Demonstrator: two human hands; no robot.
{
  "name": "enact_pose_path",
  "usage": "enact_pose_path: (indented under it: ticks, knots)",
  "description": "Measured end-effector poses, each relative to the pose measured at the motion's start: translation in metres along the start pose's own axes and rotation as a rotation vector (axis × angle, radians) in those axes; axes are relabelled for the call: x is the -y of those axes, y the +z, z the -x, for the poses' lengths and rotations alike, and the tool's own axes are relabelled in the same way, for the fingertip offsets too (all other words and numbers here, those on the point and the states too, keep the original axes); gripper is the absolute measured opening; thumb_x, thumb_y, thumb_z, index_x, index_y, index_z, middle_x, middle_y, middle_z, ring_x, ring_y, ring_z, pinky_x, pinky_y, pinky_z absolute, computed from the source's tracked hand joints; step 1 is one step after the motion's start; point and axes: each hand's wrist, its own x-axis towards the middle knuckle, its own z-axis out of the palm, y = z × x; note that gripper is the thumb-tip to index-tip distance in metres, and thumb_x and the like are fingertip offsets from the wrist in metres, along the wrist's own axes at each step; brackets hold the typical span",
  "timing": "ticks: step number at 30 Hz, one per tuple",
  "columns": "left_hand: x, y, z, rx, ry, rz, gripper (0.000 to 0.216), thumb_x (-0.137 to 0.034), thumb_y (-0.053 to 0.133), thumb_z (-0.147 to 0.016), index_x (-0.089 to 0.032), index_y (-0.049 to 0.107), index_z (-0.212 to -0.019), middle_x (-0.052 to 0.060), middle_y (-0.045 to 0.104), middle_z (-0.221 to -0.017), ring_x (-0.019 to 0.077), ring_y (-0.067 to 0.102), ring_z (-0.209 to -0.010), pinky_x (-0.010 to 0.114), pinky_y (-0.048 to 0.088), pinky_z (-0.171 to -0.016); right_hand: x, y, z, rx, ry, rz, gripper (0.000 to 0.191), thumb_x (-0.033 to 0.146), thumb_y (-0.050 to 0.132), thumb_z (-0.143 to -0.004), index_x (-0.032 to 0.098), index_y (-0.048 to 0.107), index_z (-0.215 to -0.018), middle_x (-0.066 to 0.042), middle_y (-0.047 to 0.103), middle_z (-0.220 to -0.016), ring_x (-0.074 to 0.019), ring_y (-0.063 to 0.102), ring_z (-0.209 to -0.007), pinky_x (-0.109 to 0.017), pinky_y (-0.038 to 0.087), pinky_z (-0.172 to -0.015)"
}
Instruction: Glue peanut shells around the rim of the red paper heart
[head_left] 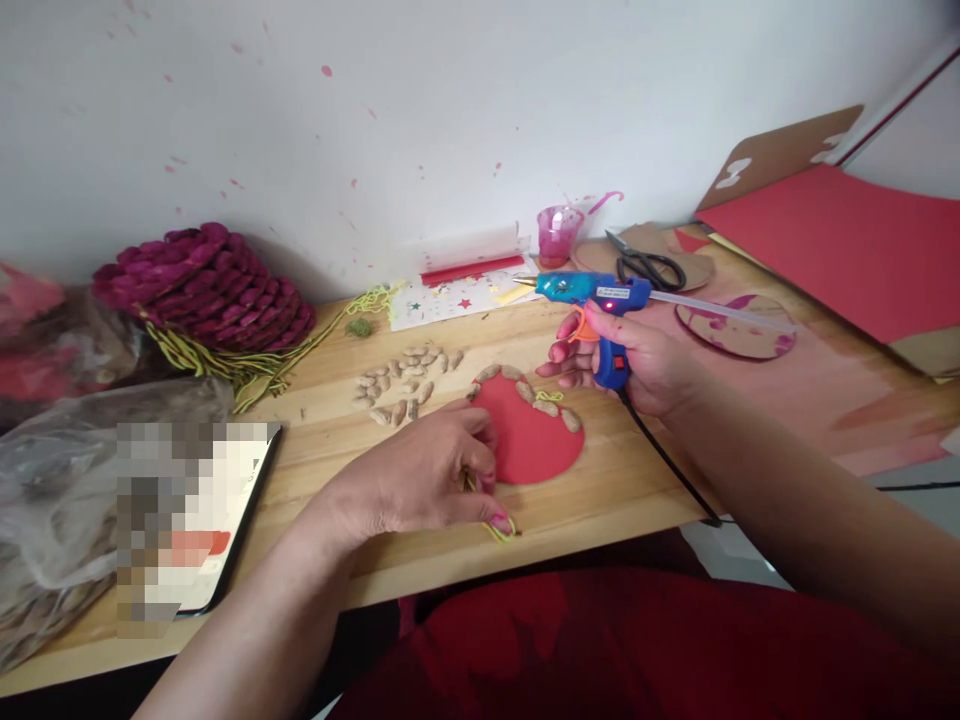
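Note:
My right hand (pixel 637 360) grips a blue glue gun (pixel 600 300) with an orange trigger, held level above the table with its nozzle pointing left. A clear glue stick (pixel 720 312) sticks out of its back. My left hand (pixel 427 470) rests on the wooden table (pixel 330 440) with fingers curled, pinching a yellow-green string (pixel 501 528) beside a red paper disc (pixel 529 440). Peanut shells (pixel 536 392) line the disc's top edge. A loose pile of peanut shells (pixel 405 382) lies just beyond my left hand.
A stack of magenta petal pieces (pixel 210 290) with yellow-green cords sits at back left. Plastic bags (pixel 67 480) and a tablet (pixel 202 510) lie at left. Scissors (pixel 649 265), a pink cup (pixel 556 235), a sticker sheet (pixel 457 298), a stained disc (pixel 739 325) and red paper (pixel 840 245) lie at back right.

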Motion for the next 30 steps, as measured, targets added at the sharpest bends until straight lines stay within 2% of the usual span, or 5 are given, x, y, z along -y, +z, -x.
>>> enact_pose_path:
  ticks: [7, 13, 20, 24, 30]
  knots:
    - [-0.001, 0.000, 0.001, 0.010, 0.013, 0.072, 0.021, -0.040, 0.075, -0.086, -0.019, 0.076, -0.085, 0.001, 0.064, -0.086, 0.0134, 0.057, -0.082, 0.027, 0.041, -0.074, 0.001, 0.003, 0.002, -0.017, 0.014, 0.006, 0.027, 0.045, 0.063, -0.093, 0.019, 0.063, -0.086, -0.003, 0.070, -0.077, -0.0210, 0.076, -0.077, -0.027, 0.059, -0.064]
    - [-0.001, -0.008, 0.007, 0.037, 0.010, 0.156, 0.039, -0.044, 0.074, -0.086, -0.017, 0.065, -0.058, -0.001, 0.055, -0.064, 0.0119, 0.051, -0.067, 0.025, 0.039, -0.064, 0.002, 0.004, 0.002, -0.073, 0.046, 0.012, 0.026, 0.040, 0.054, -0.097, 0.019, 0.063, -0.084, -0.004, 0.068, -0.075, -0.0197, 0.074, -0.074, -0.025, 0.058, -0.062]
    - [0.042, -0.039, 0.023, -0.699, -0.402, -0.327, 0.037, -0.031, 0.049, -0.099, -0.017, 0.071, -0.072, 0.009, 0.069, -0.079, 0.0211, 0.062, -0.083, 0.034, 0.046, -0.084, 0.001, 0.007, -0.001, -0.237, 0.021, 0.000, 0.023, 0.034, 0.060, -0.093, 0.021, 0.069, -0.077, -0.005, 0.063, -0.072, -0.0184, 0.072, -0.067, -0.022, 0.055, -0.054]
    - [0.066, -0.052, 0.039, -0.771, -0.729, -0.519, 0.035, -0.023, 0.044, -0.097, -0.016, 0.074, -0.082, 0.012, 0.075, -0.094, 0.0262, 0.067, -0.092, 0.037, 0.048, -0.088, 0.006, 0.015, 0.000, -0.324, 0.019, 0.029, 0.022, 0.023, 0.057, -0.093, 0.021, 0.069, -0.074, -0.005, 0.061, -0.070, -0.0156, 0.068, -0.060, -0.022, 0.054, -0.051]
    - [0.066, -0.052, 0.043, -0.699, -0.752, -0.360, 0.025, -0.011, 0.056, -0.084, -0.019, 0.077, -0.095, 0.005, 0.078, -0.093, 0.0228, 0.070, -0.089, 0.033, 0.050, -0.082, 0.011, 0.024, 0.002, -0.468, 0.020, 0.049, 0.017, 0.020, 0.060, -0.089, 0.023, 0.070, -0.075, -0.005, 0.059, -0.069, -0.0132, 0.061, -0.055, -0.020, 0.055, -0.046]
